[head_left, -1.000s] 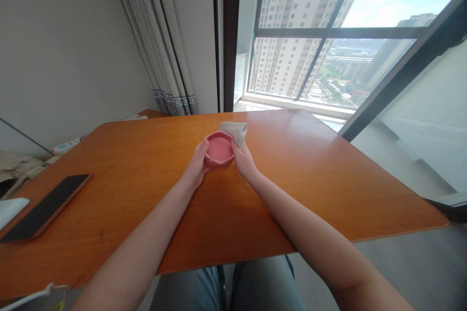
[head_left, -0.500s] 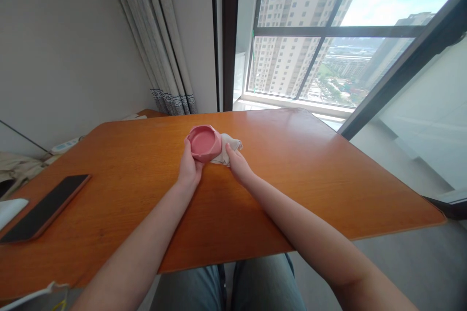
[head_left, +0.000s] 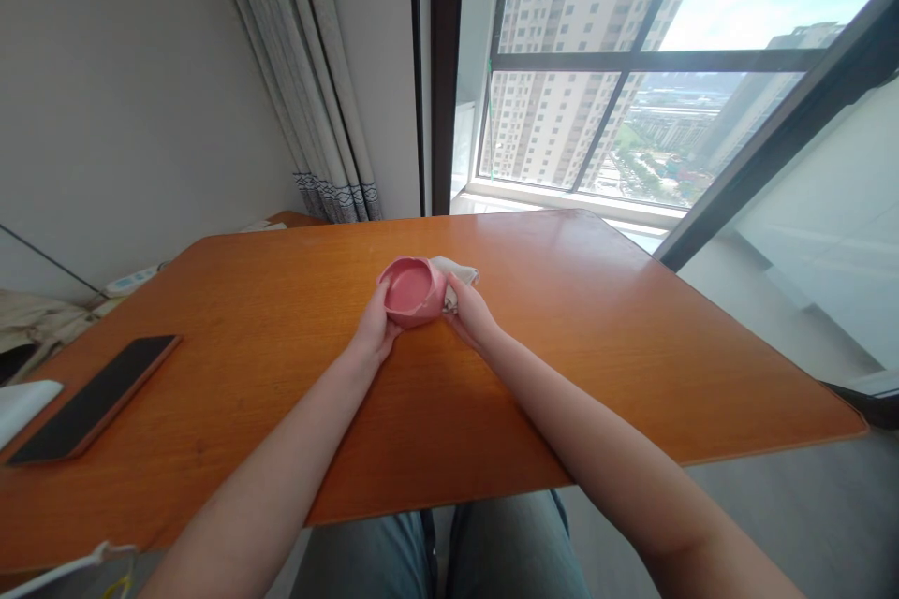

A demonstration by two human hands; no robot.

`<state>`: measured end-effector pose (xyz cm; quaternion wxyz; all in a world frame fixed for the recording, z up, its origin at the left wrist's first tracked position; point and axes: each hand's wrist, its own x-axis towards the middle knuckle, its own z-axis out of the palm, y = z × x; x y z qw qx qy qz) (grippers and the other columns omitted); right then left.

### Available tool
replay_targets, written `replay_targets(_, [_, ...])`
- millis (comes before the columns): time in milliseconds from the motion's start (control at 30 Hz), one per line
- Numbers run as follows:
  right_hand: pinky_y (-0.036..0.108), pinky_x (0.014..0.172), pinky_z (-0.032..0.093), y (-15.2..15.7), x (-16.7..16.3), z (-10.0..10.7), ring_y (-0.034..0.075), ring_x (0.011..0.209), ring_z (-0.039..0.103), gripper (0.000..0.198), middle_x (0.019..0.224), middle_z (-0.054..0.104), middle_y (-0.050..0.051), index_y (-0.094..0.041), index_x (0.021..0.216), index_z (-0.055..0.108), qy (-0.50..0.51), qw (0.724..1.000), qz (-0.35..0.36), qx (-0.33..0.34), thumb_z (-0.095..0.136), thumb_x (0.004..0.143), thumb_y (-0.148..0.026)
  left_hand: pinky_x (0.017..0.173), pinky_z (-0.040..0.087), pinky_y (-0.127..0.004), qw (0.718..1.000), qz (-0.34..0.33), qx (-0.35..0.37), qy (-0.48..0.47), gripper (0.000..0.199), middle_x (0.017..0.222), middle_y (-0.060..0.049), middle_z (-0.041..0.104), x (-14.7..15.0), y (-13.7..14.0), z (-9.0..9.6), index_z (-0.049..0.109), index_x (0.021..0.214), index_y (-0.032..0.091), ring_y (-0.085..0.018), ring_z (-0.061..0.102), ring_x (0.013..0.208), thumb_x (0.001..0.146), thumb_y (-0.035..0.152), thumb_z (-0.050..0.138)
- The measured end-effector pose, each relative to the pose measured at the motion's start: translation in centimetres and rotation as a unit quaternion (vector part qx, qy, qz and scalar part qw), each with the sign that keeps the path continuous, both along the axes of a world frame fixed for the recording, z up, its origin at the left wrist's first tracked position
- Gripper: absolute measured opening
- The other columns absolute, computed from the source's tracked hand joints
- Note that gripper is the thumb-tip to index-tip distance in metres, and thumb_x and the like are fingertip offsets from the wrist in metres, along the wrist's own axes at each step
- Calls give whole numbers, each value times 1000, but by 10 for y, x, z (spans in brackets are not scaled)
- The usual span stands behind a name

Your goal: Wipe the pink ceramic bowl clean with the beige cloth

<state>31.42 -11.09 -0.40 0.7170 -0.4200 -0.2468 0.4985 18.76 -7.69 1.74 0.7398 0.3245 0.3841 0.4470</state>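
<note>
A pink bowl-like pot (head_left: pixel 410 286) with a faceted rim is held above the wooden table, its opening tilted toward me. My left hand (head_left: pixel 375 323) grips its left side, thumb at the rim and fingers underneath. At the pot's right side, my right hand (head_left: pixel 472 309) is closed on a pale cloth (head_left: pixel 456 270), which presses against the outer wall. Part of the cloth sticks out beyond the fingers. The fingertips under the pot and behind the cloth are hidden.
The wooden table (head_left: pixel 596 346) spans the view. A long black pad with a brown edge (head_left: pixel 98 398) lies at the left, beside a white object (head_left: pixel 24 407). A power strip (head_left: pixel 133 280) sits past the left edge. Behind are a curtain (head_left: pixel 295 65) and window.
The pot and both hands have shifted slightly right and a little lower in view. The cloth has moved along the pot's right side, and more of it is bunched behind my right hand.
</note>
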Motion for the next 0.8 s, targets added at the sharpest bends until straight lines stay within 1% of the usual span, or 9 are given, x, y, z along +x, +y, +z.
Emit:
replay_targets(133, [33,86,51,-1,-10,-7,21,105,62,42,111,68,3,-22,112,60,0,999,44,9,65,73,-38,73,52,-23,993,98,47,-36,31,115,-1,64,0,7,-3,61,110,24,-15,60,98,84,40,55])
replay_targets(200, [34,88,51,-1,-11,-8,21,108,61,45,113,67,3,-23,116,58,-10,999,30,1,63,74,-40,80,50,-22,991,104,83,-7,28,113,-4,65,-1,9,-5,63,105,20,-15,59,101,80,33,60])
replay_targets(267, [34,89,50,-1,-8,-7,22,110,59,46,114,66,3,-22,116,58,-17,1000,-2,-2,60,75,-41,85,48,-23,990,60,127,23,33,109,-5,66,-1,8,-6,63,105,18,-15,60,99,74,25,67])
replay_targets(333, [33,90,49,0,-2,-4,22,111,58,45,114,66,3,-21,115,58,-26,999,-37,5,58,76,-42,83,49,-26,989,-7,136,52,41,107,-5,66,-2,5,-6,61,109,19,-15,61,95,70,26,70])
replay_targets(400, [32,89,49,0,6,-1,22,110,59,41,114,67,3,-20,112,60,-33,998,-62,2,56,76,-40,77,52,-28,990,-62,91,85,42,103,-5,65,-2,1,-6,59,111,21,-16,62,87,73,37,68])
replay_targets(500, [32,87,50,0,13,3,22,106,60,34,109,68,3,-19,103,63,-41,997,-60,-18,54,75,-35,70,54,-30,987,-99,38,117,44,105,-5,65,-4,-2,-5,58,111,23,-17,63,85,75,48,63])
replay_targets(567, [31,84,51,0,12,4,22,104,61,31,108,69,3,-20,101,64,-39,998,-43,-29,54,75,-34,67,55,-29,988,-87,44,117,44,112,-5,63,-4,-2,-4,57,113,26,-18,63,89,75,47,64])
replay_targets(700, [31,73,54,-4,-2,2,21,100,63,38,112,68,3,-24,113,59,1,998,8,-57,54,80,-42,66,55,-26,997,-11,46,65,37,117,-3,62,-4,3,-2,56,117,30,-17,62,93,84,46,51])
replay_targets(800, [32,74,55,-6,-14,0,20,104,62,43,123,62,1,-28,121,52,26,998,46,-46,55,81,-44,71,54,-24,997,32,70,13,35,119,0,60,-4,6,-3,54,119,32,-15,60,96,86,43,50])
